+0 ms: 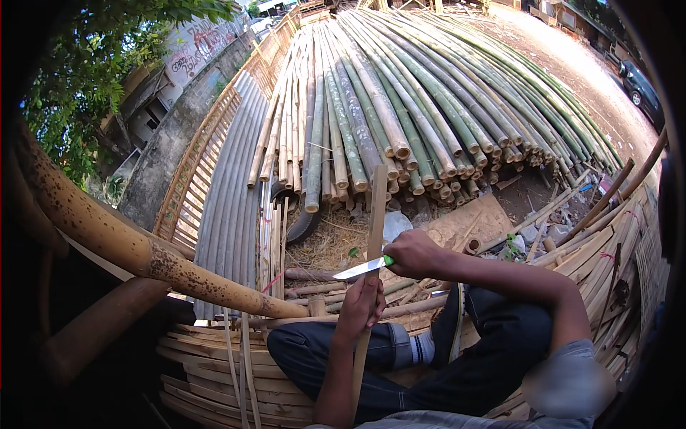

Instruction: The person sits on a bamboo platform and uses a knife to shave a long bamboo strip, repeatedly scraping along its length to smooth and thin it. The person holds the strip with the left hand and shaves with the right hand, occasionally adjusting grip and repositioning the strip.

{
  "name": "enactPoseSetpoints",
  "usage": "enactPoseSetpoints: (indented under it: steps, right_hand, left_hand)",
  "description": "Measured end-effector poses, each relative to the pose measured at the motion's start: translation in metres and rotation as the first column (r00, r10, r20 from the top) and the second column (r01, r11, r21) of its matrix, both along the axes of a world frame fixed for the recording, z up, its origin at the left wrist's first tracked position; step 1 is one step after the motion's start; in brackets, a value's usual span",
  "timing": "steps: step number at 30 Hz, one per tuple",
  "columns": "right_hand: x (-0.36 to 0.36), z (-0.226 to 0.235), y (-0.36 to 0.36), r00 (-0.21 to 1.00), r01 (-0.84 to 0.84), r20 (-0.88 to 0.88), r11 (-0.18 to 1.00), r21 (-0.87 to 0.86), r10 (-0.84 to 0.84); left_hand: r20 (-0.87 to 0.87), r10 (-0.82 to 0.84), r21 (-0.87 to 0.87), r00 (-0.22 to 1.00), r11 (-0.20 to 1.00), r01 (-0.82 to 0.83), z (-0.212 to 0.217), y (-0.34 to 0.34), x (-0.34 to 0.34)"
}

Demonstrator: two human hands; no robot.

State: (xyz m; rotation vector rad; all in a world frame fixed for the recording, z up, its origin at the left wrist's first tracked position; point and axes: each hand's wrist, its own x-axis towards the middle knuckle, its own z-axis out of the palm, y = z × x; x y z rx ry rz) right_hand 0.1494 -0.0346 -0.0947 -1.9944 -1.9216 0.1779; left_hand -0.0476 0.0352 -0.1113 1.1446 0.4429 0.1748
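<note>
My left hand [361,307] is closed around a long, flat bamboo strip [377,207] that stands almost upright in front of me. The strip's lower end runs down past my left forearm toward my lap. In my right hand [414,254] is a knife [363,269] with a green handle. Its bright blade points left and lies across the strip just above my left hand; whether it cuts into the strip I cannot tell. My legs are folded in dark jeans on a platform of split bamboo slats [221,365].
A big stack of bamboo poles [400,93] spreads out ahead. A thick bamboo pole [150,257] slants across the left side. Corrugated sheets [229,207] and a bamboo slatted frame [196,171] stand behind it. Bundled bamboo strips [607,286] lie at right; a dark car [639,89] stands far right.
</note>
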Motion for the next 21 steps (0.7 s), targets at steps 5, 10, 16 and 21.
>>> enactPoseSetpoints:
  steps: [5, 10, 16, 21]
  right_hand:
    - [0.033, 0.005, 0.023, 0.960, 0.275, -0.087, 0.954, 0.119, -0.265]
    - [0.124, -0.010, 0.005, 0.754, 0.621, -0.451, 0.742, 0.252, -0.478]
    - [0.071, 0.017, -0.014, 0.853, 0.414, -0.455, 0.861, 0.296, -0.254]
    - [0.029, 0.022, -0.013, 0.997, 0.079, -0.005, 0.987, 0.140, -0.079]
  left_hand:
    - [-0.007, -0.020, -0.077, 1.000, 0.997, 0.020, -0.014, -0.022, -0.018]
    - [0.052, -0.091, -0.175, 0.994, 0.980, 0.099, 0.019, -0.040, -0.019]
    - [0.016, -0.012, -0.077, 1.000, 0.997, 0.014, 0.010, -0.011, -0.009]
    - [-0.033, 0.023, 0.102, 0.999, 0.995, -0.020, 0.017, -0.006, -0.012]
